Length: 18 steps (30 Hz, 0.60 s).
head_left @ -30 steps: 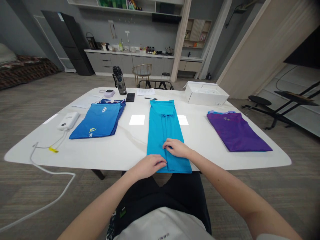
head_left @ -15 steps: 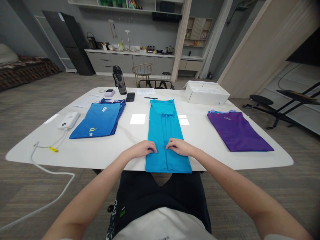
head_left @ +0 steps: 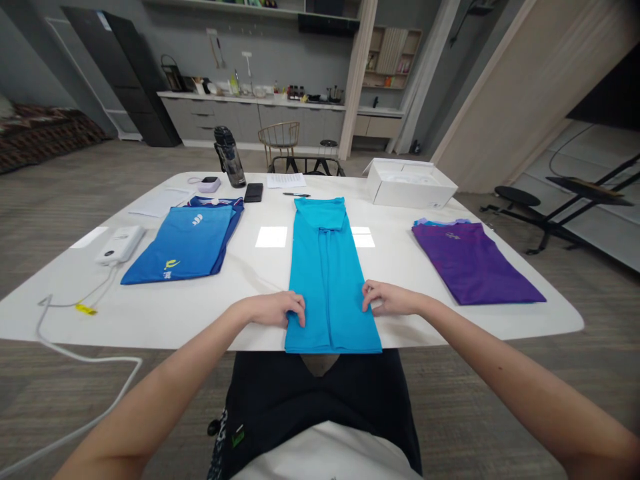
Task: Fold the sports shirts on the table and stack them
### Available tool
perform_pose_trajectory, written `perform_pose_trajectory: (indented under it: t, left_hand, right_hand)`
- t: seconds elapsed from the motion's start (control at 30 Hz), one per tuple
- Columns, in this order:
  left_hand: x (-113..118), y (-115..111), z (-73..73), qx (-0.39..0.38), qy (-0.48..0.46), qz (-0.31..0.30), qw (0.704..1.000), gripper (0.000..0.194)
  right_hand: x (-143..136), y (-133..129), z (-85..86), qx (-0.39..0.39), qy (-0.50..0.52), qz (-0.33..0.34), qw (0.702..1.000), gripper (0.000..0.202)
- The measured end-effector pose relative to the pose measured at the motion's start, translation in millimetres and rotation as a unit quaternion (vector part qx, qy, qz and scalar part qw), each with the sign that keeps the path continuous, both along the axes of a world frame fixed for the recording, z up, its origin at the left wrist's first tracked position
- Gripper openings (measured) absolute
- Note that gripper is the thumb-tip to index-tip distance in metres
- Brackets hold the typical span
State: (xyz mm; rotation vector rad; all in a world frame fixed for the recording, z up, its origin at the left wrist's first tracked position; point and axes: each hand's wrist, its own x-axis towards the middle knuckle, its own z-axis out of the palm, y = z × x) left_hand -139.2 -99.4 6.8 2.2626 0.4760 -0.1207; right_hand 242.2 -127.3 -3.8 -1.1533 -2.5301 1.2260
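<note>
A turquoise garment [head_left: 327, 280], folded into a long narrow strip, lies on the white table [head_left: 420, 260] with its lower end at the near edge. My left hand [head_left: 284, 309] is at its left edge, fingers curled and gripping the cloth there. On the opposite edge my right hand [head_left: 387, 297] has its thumb and fingers pinched on the fabric. A stack of folded blue shirts [head_left: 187, 243] lies to the left. Folded purple clothing [head_left: 475, 267] lies to the right.
A white power device [head_left: 120, 245] with a cable sits at the left. Towards the back stand a dark bottle [head_left: 230, 159], a black phone [head_left: 253, 193], a pen [head_left: 296, 195], papers [head_left: 286, 181] and an open white box [head_left: 413, 185].
My right hand has moved from the garment's middle to its right edge. My left hand has shifted slightly towards the left edge. The whole view has shifted a little.
</note>
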Motion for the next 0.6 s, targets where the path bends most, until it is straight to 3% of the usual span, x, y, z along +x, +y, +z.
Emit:
perform_pose_trajectory:
  t: [0.17, 0.3, 0.37, 0.47, 0.53, 0.6]
  left_hand:
    - [9.0, 2.2, -0.1, -0.005, -0.007, 0.013, 1.000, 0.019]
    - [7.9, 16.3, 3.5, -0.169, -0.094, 0.099, 0.976, 0.010]
    - [10.1, 30.2, 2.5, -0.251, -0.201, 0.206, 0.924, 0.016]
    - [20.6, 58.8, -6.5, -0.311, -0.349, 0.395, 0.791, 0.034]
    - [29.5, 79.2, -16.0, -0.340, -0.363, 0.488, 0.717, 0.039]
    - [37.0, 97.2, -25.5, -0.342, -0.309, 0.545, 0.700, 0.038]
  right_hand:
    - [-7.2, 2.1, 2.5, -0.026, 0.018, -0.017, 0.999, 0.013]
    - [-14.1, 10.5, 18.1, -0.103, 0.105, -0.093, 0.985, 0.028]
    - [-18.0, 21.0, 22.9, -0.138, 0.184, -0.171, 0.958, 0.035]
    - [-23.2, 45.5, 17.2, -0.151, 0.264, -0.317, 0.898, 0.043]
    - [-25.3, 64.5, 6.5, -0.138, 0.250, -0.399, 0.871, 0.046]
    - [-26.7, 82.9, -5.5, -0.124, 0.196, -0.444, 0.865, 0.045]
